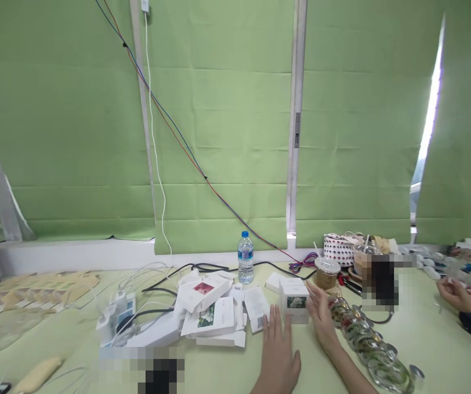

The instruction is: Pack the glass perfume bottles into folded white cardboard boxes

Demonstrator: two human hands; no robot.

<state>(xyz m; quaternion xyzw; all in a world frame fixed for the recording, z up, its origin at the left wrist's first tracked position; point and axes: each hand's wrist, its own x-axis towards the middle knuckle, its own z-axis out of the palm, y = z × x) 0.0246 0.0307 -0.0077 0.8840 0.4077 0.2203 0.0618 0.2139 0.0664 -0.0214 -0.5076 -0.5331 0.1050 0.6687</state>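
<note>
Hands (279, 350) near box (297, 302); left fingertips perhaps touching.

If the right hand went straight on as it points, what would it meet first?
The right hand would likely meet the upright white box with the flower picture; its fingertips look close beside it, though depth is unclear.

The left hand (277, 355) is bare, with a broad back, long slim fingers (277, 324) and a shorter, rounded thumb (296, 363). The right hand (321, 313) is bare too, and looks narrower from this side. Its slim wrist (331, 340) runs smoothly into a bare forearm (348, 368), which widens gently towards the lower edge of the view. The skin looks smooth and plain on both hands, and the fingernails are too small and blurred to make out.
</note>
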